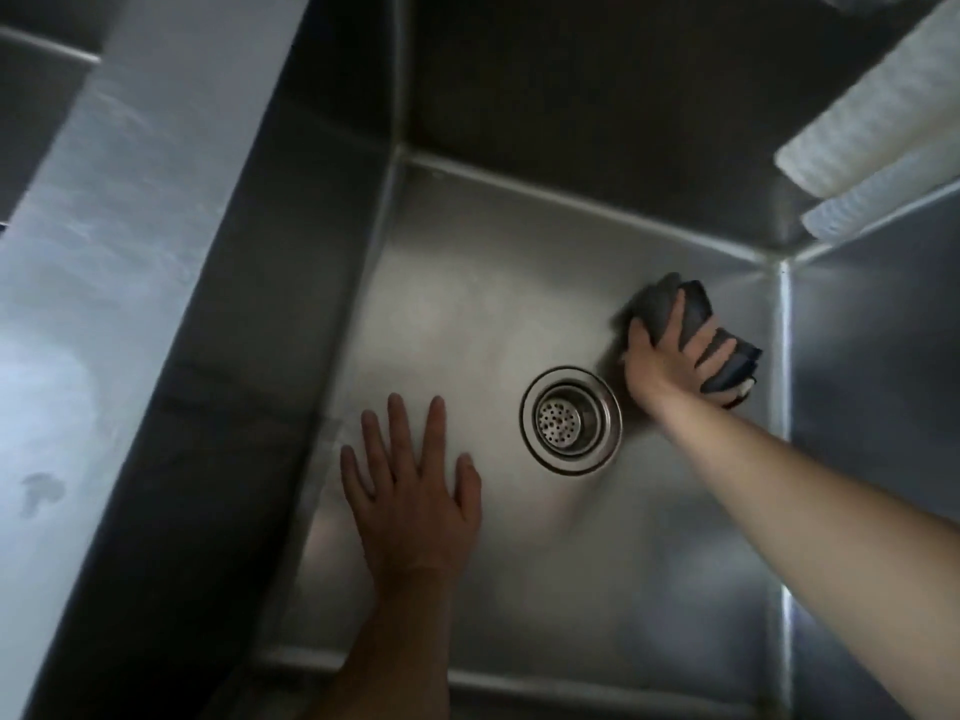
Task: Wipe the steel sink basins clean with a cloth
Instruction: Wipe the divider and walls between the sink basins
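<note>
I look straight down into a deep steel sink basin point(467, 314). A round drain strainer point(570, 419) sits in the middle of its floor. My right hand point(670, 361) grips a bunched dark grey cloth point(675, 304) and presses it on the basin floor just right of and beyond the drain, near the far right corner. My left hand point(410, 485) rests flat on the basin floor left of the drain, fingers spread, holding nothing.
A broad steel rim point(104, 283) runs along the left side, with another dark basin partly seen at the top left. White ribbed cloths or mats point(878, 116) lie over the rim at the top right. Steep steel walls close the basin on all sides.
</note>
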